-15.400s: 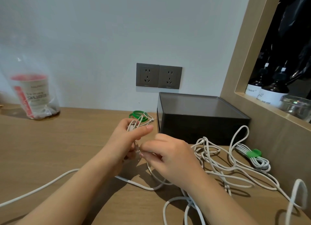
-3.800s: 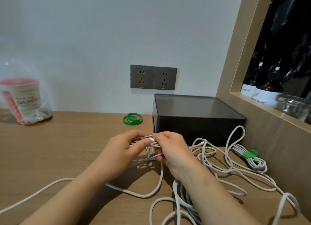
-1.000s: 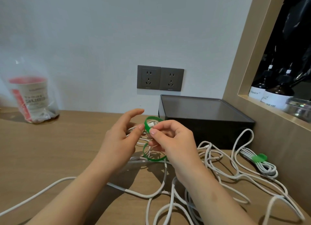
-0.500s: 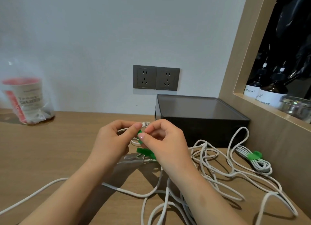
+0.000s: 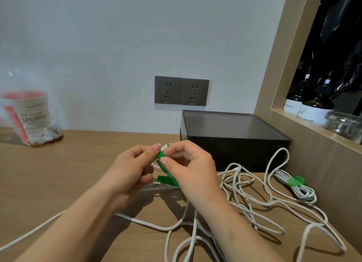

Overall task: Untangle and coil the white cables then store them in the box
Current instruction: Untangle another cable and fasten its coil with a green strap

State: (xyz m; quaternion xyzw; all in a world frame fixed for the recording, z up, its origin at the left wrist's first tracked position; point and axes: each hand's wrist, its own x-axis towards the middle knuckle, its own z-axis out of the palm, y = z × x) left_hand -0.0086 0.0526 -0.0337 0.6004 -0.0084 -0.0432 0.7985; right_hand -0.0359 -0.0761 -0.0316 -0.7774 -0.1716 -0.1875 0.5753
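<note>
The left hand [image 5: 131,169] pinches a coil [image 5: 154,165], the right hand [image 5: 193,169] a green tie [image 5: 161,155] on it. Loose cables [image 5: 244,185] sprawl along the bench's [image 5: 58,173] right edge.

White cables [image 5: 242,185], green tie [image 5: 161,155], black box [image 5: 233,144], grey sockets [image 5: 181,90], wood-brown table [image 5: 58,173].

The 2 forearms reach in from the lower edge and converge. The left hand [image 5: 129,169] has curled fingers, its thumb and forefinger pinching the green tie [image 5: 161,155]. The right hand [image 5: 193,168] pinches it opposite, fingertips almost meeting.
</note>
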